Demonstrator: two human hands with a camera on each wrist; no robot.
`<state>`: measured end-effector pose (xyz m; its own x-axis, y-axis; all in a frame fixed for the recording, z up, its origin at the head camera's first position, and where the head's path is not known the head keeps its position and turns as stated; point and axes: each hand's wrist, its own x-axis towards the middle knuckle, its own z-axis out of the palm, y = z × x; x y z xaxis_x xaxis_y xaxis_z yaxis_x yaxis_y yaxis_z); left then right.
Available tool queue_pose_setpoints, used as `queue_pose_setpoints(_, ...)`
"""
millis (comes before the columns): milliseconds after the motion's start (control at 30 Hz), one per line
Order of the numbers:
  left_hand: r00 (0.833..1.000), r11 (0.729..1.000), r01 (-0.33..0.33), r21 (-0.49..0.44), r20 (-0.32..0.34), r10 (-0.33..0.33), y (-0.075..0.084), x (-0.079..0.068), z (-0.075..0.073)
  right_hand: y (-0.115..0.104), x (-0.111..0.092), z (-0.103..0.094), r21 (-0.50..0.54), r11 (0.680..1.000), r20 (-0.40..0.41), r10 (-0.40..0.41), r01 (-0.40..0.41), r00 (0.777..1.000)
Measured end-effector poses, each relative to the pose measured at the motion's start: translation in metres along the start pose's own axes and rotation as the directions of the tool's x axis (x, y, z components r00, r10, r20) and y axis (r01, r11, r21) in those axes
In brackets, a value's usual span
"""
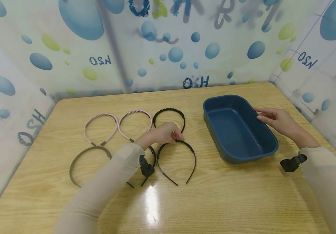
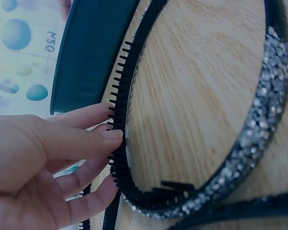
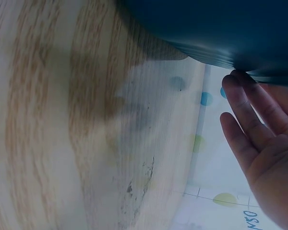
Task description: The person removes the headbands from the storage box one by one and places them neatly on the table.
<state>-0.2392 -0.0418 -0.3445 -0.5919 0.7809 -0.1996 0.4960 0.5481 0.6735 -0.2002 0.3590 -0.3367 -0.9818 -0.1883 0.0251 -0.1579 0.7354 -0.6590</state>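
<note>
My left hand [image 1: 168, 132] pinches the top of a black toothed headband [image 1: 194, 152] between thumb and fingers. In the left wrist view, silver glitter covers part of this headband [image 2: 259, 129], and its teeth lie against my fingertips [image 2: 114, 135]. The headband's two ends point toward me. At the right, my right hand [image 1: 281, 122] holds the side rim of a deep blue plastic basin [image 1: 232, 130]. The right wrist view shows its fingers [image 3: 245, 108] fairly straight against the basin's outer wall [image 3: 206, 33]; the thumb is hidden there. No headband lies in the basin.
Two pink headbands [image 1: 85, 130] lie at the back left, beside a black headband [image 1: 169, 109]. Nearer me are an olive-brown headband [image 1: 72, 165] and another black one [image 1: 155, 156], both partly hidden by my left arm. The wooden table [image 1: 214, 201] meets patterned walls behind.
</note>
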Motion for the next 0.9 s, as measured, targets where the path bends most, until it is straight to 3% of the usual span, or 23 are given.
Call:
queue_pose_setpoints(533,0.999,0.999,-0.037,-0.007,-0.031,0.037,-0.009,0.000,0.001,-0.001,0.000,-0.001,-0.025,1.000,0.010,0.015,-0.015,1.000)
queue_pose_setpoints(700,0.998,0.998,-0.045,-0.043,-0.047,0.043,-0.008,-0.005,-0.002,-0.001,0.000,-0.003,-0.024,1.000,0.024,0.020,-0.019,1.000)
queue_pose_setpoints(900,0.994,0.998,-0.058,0.008,-0.090,0.058,-0.009,-0.015,-0.009,-0.002,-0.003,-0.005,0.002,1.000,0.037,0.010,-0.011,0.999)
